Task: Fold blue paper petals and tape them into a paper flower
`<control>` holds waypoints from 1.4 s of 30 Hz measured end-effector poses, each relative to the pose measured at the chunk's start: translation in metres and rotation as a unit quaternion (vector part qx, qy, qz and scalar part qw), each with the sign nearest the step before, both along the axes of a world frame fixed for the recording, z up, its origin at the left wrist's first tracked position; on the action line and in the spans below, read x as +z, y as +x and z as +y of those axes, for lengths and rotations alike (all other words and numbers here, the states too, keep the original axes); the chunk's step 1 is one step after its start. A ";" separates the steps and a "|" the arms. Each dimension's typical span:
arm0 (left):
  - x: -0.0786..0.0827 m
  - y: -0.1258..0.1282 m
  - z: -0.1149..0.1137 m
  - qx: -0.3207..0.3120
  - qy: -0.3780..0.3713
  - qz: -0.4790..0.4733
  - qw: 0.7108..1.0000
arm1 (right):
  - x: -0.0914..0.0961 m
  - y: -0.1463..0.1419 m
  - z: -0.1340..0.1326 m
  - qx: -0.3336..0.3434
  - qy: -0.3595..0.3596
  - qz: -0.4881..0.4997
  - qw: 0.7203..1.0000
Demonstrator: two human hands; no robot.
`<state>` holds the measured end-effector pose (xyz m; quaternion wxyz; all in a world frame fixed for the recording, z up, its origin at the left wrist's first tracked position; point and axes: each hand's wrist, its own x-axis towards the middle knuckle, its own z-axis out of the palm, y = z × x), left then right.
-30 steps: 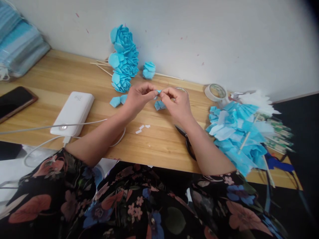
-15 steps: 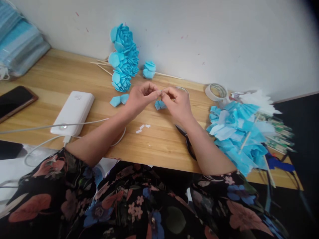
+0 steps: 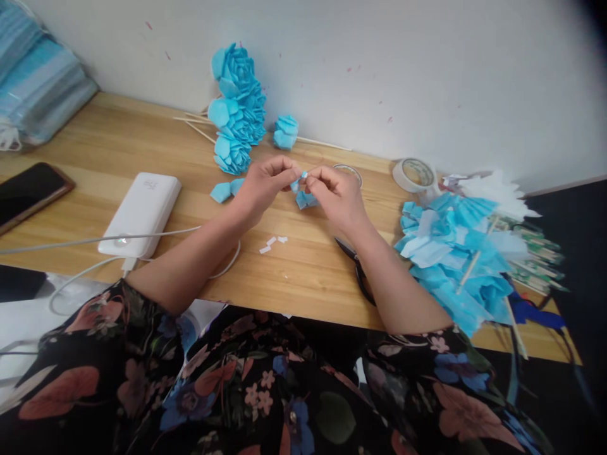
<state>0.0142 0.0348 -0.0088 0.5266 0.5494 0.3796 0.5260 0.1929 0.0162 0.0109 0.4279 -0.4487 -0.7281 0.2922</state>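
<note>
My left hand (image 3: pixel 263 187) and my right hand (image 3: pixel 334 194) meet above the middle of the wooden table (image 3: pixel 85 151). Both pinch one small blue paper piece (image 3: pixel 298 182) between thumb and fingertips. Just under it on the table lies another folded blue paper piece (image 3: pixel 305 200). Two loose blue petals (image 3: pixel 226 190) lie left of my left hand. Finished blue paper flowers (image 3: pixel 237 107) on wooden sticks rest against the wall behind the hands, with a smaller blue flower (image 3: pixel 285 132) beside them.
A white power bank (image 3: pixel 141 212) with cables and a dark phone (image 3: pixel 26 194) lie at the left. Tape rolls (image 3: pixel 413 175), a heap of blue and white paper (image 3: pixel 455 253) and black scissors (image 3: pixel 356 268) are at the right. Stacked blue masks (image 3: pixel 35 88) fill the far left corner.
The hands stay together at the same spot; the fingers have shifted slightly on the small blue piece, which shows a bit more between them.
</note>
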 end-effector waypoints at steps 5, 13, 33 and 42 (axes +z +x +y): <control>0.004 0.000 -0.002 0.006 -0.007 -0.009 1.000 | 0.002 0.001 -0.001 0.011 -0.022 0.017 1.000; 0.008 -0.001 -0.006 -0.001 -0.006 0.010 1.000 | 0.001 0.000 0.000 -0.011 -0.001 0.014 1.000; 0.000 0.000 0.000 -0.027 -0.067 -0.048 0.996 | -0.011 0.005 0.010 0.023 -0.039 0.046 0.998; 0.010 0.002 -0.007 0.000 0.007 0.041 0.999 | -0.012 0.002 0.008 0.011 -0.011 0.035 0.999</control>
